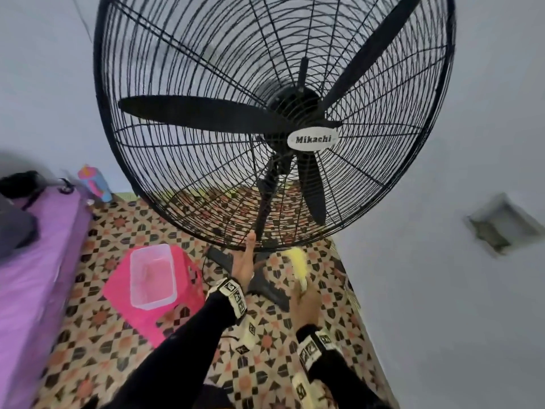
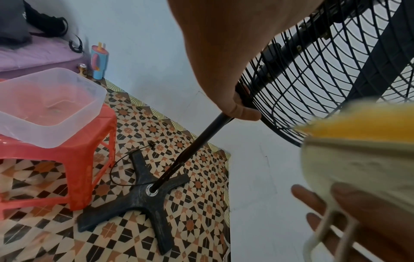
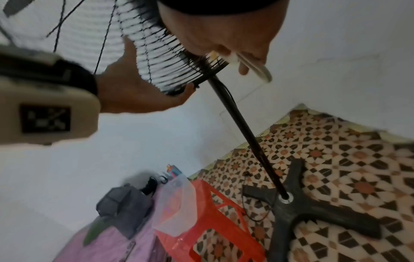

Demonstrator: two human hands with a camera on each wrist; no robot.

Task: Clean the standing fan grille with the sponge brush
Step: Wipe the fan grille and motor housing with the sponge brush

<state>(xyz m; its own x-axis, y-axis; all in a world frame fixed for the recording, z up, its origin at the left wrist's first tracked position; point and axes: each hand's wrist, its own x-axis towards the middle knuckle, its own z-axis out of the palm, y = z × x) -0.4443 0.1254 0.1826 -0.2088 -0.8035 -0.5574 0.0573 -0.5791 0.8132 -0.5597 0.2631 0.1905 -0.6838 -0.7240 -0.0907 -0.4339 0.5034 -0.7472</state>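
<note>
The black standing fan grille [image 1: 188, 160] fills the upper head view, with a white Mikachi badge [image 1: 313, 139] at its hub. My left hand [image 1: 249, 243] reaches up and grips the grille's bottom rim; in the left wrist view its fingers [image 2: 244, 110] curl round that rim [image 2: 253, 106] just above the pole. My right hand [image 1: 302, 293] holds the sponge brush [image 1: 296, 264], its yellow head just below the rim to the right of my left hand. The brush [image 2: 363, 141] looks blurred close up. In the right wrist view my fingers [image 3: 244, 69] wrap its white handle [image 3: 255, 67].
A pink plastic stool [image 1: 124, 290] carries a clear tub [image 1: 150, 249] holding water, left of the fan. The cross-shaped fan base [image 2: 134, 209], pole [image 2: 195, 147] and cord [image 2: 116, 170] stand on patterned floor. A purple bed [image 1: 38, 276] and bottle [image 1: 95, 184] are left; wall [image 1: 442, 290] right.
</note>
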